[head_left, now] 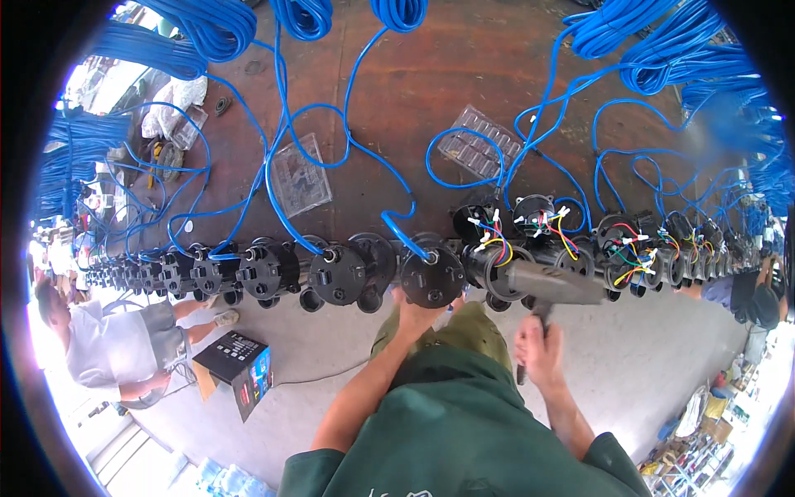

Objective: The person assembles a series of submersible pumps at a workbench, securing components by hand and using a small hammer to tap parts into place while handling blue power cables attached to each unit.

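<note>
My left hand (416, 317) is at the near side of a black round motor-like housing (433, 279), its fingers partly hidden beneath and around the lower rim. A blue cable (401, 232) enters this housing's capped end. My right hand (540, 354) is closed around the handle of a hammer (556, 284), whose broad dark head is blurred. That head is over the open housings just right of the one at my left hand. Beside it, an open housing (499, 277) has coloured wires (497, 240) with white connectors sticking out.
Similar housings line the near edge of the brown table (397, 108), capped on the left, open on the right. Coiled blue cables (306, 16) lie along the far side. Clear plastic trays (479, 142) sit between. A person (124, 344) and a cardboard box (234, 364) are at left.
</note>
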### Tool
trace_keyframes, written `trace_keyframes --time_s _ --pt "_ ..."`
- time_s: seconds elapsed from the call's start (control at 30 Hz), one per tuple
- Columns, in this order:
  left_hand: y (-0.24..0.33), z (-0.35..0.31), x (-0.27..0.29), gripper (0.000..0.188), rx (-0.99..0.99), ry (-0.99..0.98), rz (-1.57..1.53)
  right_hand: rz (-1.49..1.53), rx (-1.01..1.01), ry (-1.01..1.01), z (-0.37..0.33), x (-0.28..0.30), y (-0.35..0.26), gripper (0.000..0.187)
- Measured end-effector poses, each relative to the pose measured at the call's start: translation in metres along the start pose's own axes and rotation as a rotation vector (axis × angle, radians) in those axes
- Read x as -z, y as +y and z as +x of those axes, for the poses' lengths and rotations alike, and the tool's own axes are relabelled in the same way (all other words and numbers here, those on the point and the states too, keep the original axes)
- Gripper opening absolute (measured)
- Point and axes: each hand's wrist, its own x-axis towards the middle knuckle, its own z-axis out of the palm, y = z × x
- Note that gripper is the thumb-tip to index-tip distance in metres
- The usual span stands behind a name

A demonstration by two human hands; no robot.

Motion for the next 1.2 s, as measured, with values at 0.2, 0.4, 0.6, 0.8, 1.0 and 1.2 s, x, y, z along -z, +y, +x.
trace_keyframes --time_s 0.2,0.4,0.6,0.8,1.0,1.2 --pt "-0.022 0.010 0.001 0.058 -0.146 0.078 0.139 -0.215 -0.163 0.046 0.002 -0.003 0.022 0.041" --pt "-0.016 0.003 0.021 0.062 0.168 -0.143 -0.107 0.053 -0.075 0.074 -0.005 0.029 -0.026 0.038" --pt "-0.004 -0.027 0.073 0.064 0.445 -0.284 -0.070 0.012 -0.136 0.158 -0.023 0.012 0.001 0.030" --pt "-0.007 -0.020 0.066 0.056 0.501 -0.328 0.077 0.030 -0.181 0.163 -0.035 -0.005 0.019 0.033" --pt "-0.005 0.005 0.011 0.036 0.631 -0.061 -0.057 -0.346 -0.008 0.471 -0.064 0.015 0.030 0.036" --pt "-0.055 -0.001 0.004 0.033 0.564 -0.010 -0.107 -0.857 0.196 1.030 -0.083 0.159 0.018 0.034"
